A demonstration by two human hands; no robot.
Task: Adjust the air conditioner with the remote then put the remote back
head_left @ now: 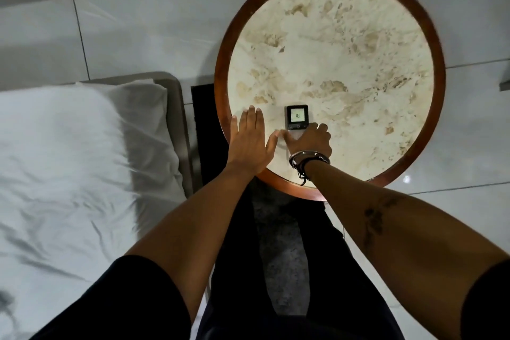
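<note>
The air conditioner remote (297, 116) is white with a dark screen reading 18. It lies flat on the round marble-topped table (345, 44), near the table's front edge. My right hand (310, 142) covers the remote's lower half, fingers curled around its body. A bracelet and dark cords circle that wrist. My left hand (249, 143) rests flat on the table just left of the remote, fingers spread, holding nothing. The air conditioner is out of view.
The table has a brown wooden rim (220, 69). A bed with a white pillow (82, 124) and sheet fills the left. A dark object (202, 107) stands between bed and table. Glossy white floor tiles (138, 30) surround everything.
</note>
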